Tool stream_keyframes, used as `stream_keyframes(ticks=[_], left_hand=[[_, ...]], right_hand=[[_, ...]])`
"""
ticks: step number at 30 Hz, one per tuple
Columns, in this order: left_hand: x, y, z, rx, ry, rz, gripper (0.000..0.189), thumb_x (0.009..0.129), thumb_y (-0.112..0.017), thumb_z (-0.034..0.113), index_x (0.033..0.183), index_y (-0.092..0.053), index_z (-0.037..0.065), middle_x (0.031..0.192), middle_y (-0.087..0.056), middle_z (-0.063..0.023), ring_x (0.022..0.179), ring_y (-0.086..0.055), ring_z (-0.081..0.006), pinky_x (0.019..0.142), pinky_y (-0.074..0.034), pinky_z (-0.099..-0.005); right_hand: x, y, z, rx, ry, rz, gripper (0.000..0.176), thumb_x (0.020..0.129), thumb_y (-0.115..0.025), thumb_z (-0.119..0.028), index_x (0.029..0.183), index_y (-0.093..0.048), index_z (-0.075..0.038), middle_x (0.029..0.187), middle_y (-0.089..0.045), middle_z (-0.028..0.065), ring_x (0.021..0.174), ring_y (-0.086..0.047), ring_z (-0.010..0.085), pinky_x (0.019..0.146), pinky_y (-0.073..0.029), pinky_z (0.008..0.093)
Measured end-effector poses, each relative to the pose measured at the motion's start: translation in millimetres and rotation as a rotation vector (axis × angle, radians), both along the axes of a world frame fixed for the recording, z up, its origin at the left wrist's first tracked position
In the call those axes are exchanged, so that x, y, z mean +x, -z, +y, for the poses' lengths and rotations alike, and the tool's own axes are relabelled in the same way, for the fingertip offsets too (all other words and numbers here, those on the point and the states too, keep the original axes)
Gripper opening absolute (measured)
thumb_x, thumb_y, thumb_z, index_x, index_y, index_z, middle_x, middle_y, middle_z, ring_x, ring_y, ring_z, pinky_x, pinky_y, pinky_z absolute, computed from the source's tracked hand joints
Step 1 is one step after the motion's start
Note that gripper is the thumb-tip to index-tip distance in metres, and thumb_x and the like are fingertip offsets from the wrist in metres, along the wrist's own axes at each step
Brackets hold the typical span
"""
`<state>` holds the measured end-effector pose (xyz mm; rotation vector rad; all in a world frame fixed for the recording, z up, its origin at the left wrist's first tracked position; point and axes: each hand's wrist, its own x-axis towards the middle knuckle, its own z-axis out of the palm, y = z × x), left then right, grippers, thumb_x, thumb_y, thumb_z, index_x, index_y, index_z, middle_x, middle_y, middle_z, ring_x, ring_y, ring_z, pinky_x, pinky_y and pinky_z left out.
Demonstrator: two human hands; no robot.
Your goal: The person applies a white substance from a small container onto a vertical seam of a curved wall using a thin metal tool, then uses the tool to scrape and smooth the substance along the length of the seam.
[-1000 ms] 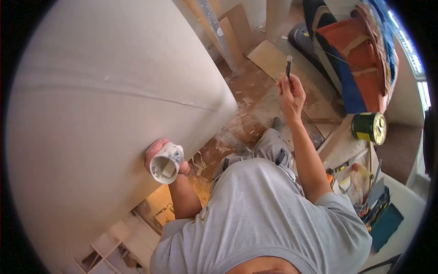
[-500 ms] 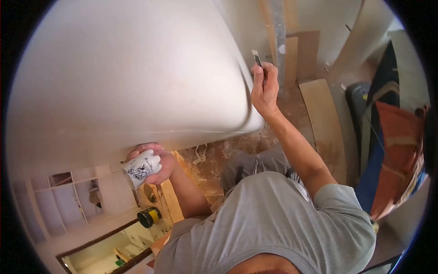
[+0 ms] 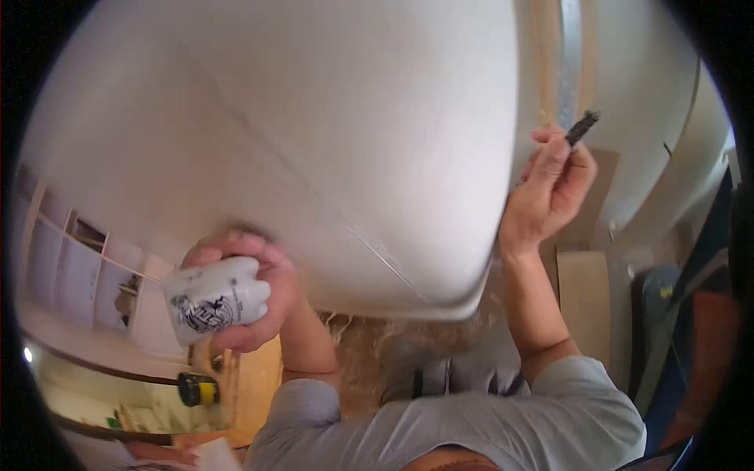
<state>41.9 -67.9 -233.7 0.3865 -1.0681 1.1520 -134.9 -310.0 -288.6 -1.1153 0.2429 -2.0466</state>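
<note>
My left hand is wrapped round a white cup with black printing and a scalloped base, like the cut-off bottom of a plastic bottle. Its base points right and its other end points left. Behind that hand rises a large smooth white panel with rounded edges and a thin line across it. At the panel's right edge, my right hand pinches a short, dark, slim tool between thumb and fingers; its kind is unclear. The tool's dark end points up and right.
A black tub with a yellow band stands at lower left, near white shelves. To the right, a metal strip runs along the wall above a board. The brown floor shows pale smears.
My right hand has moved right and turned, tilting the tool to the right. My left hand with the cup has shifted slightly left, and the camera view has swung.
</note>
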Motion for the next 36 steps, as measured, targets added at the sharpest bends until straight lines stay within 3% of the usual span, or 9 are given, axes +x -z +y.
stream_keyframes(ticks=[2, 5, 10, 12, 15, 19, 24, 28, 36], left_hand=[[-15.4, 36.1, -0.2, 0.318, 0.458, 0.085, 0.095, 0.099, -0.057, 0.081, 0.138, -0.053, -0.006, 0.112, -0.070, -0.0232, 0.071, -0.068, -0.0260, 0.051, -0.055, -0.0323], [-18.1, 90.9, 8.2, 0.572, 0.637, 0.156, 0.087, 0.099, -0.061, 0.078, 0.137, -0.062, 0.000, 0.115, -0.074, -0.0243, 0.077, -0.071, -0.0286, 0.058, -0.056, -0.0339], [-30.7, 161.4, -19.0, 0.420, 0.399, 0.196, 0.078, 0.089, -0.082, 0.061, 0.129, -0.061, -0.002, 0.101, -0.074, -0.0195, 0.075, -0.071, -0.0250, 0.056, -0.057, -0.0336], [-43.5, 157.6, -29.1, 0.340, 0.453, 0.133, 0.074, 0.084, -0.089, 0.050, 0.128, -0.060, -0.002, 0.097, -0.073, -0.0168, 0.078, -0.072, -0.0232, 0.056, -0.059, -0.0338], [-37.2, 163.0, -20.5, 0.471, 0.385, 0.127, 0.077, 0.083, -0.091, 0.050, 0.128, -0.060, -0.004, 0.099, -0.073, -0.0168, 0.079, -0.073, -0.0233, 0.055, -0.061, -0.0339], [-27.1, 186.6, -15.3, 0.523, -0.007, -0.035, 0.073, 0.083, -0.095, 0.031, 0.137, -0.061, -0.006, 0.115, -0.078, -0.0137, 0.098, -0.077, -0.0196, 0.085, -0.064, -0.0359], [-48.0, 200.6, 10.8, 0.577, -0.204, -0.182, 0.081, 0.068, -0.101, 0.021, 0.138, -0.065, 0.001, 0.120, -0.076, -0.0184, 0.104, -0.077, -0.0332, 0.087, -0.066, -0.0389], [-50.2, 232.7, 35.4, 0.771, -0.211, -0.097, 0.077, 0.072, -0.097, 0.015, 0.138, -0.062, -0.004, 0.128, -0.074, -0.0223, 0.113, -0.075, -0.0338, 0.097, -0.063, -0.0437], [-62.8, 252.8, 42.8, 0.784, -0.267, 0.020, 0.080, 0.065, -0.100, 0.012, 0.138, -0.068, 0.002, 0.123, -0.074, -0.0194, 0.103, -0.076, -0.0301, 0.086, -0.065, -0.0381]], right_hand=[[3.7, -0.8, -3.3, -0.059, -0.035, -0.059, 0.023, 0.119, -0.060, -0.023, 0.121, -0.061, 0.000, 0.109, -0.071, 0.0077, 0.097, -0.064, 0.0154, 0.090, -0.053, 0.0317], [2.1, 6.9, -13.2, -0.222, 0.181, -0.043, 0.024, 0.118, -0.062, -0.025, 0.121, -0.066, -0.001, 0.105, -0.075, 0.0040, 0.077, -0.054, 0.0046, 0.068, -0.045, 0.0227], [-1.8, 14.4, -1.9, -0.237, 0.484, 0.005, 0.026, 0.115, -0.068, -0.024, 0.118, -0.074, 0.001, 0.101, -0.073, 0.0007, 0.081, -0.057, 0.0068, 0.074, -0.048, 0.0250], [5.7, 6.9, -0.7, -0.257, 0.283, -0.109, 0.026, 0.113, -0.071, -0.026, 0.111, -0.074, 0.000, 0.083, -0.060, 0.0007, 0.074, -0.050, 0.0106, 0.066, -0.043, 0.0301], [2.2, 5.7, -9.6, -0.333, 0.221, -0.059, 0.021, 0.112, -0.073, -0.022, 0.111, -0.074, -0.001, 0.087, -0.061, -0.0008, 0.075, -0.048, 0.0091, 0.065, -0.041, 0.0287], [-18.8, 38.5, 4.2, -0.490, 0.220, -0.052, 0.008, 0.109, -0.076, -0.010, 0.112, -0.074, -0.003, 0.100, -0.067, 0.0007, 0.077, -0.049, 0.0101, 0.068, -0.043, 0.0268], [-99.3, 88.8, 36.6, -0.867, 0.278, 0.368, 0.024, 0.096, -0.080, 0.002, 0.120, -0.082, -0.003, 0.105, -0.071, 0.0082, 0.086, -0.068, 0.0150, 0.071, -0.053, 0.0281], [-141.5, 102.7, 67.0, -0.939, 0.216, 0.699, 0.037, 0.082, -0.083, 0.002, 0.119, -0.086, -0.006, 0.100, -0.073, 0.0084, 0.080, -0.070, 0.0152, 0.067, -0.054, 0.0308], [-138.2, 90.1, 125.0, -1.338, 0.542, 0.941, 0.039, 0.068, -0.081, -0.013, 0.105, -0.084, -0.002, 0.095, -0.073, 0.0060, 0.073, -0.065, 0.0147, 0.058, -0.043, 0.0291]])
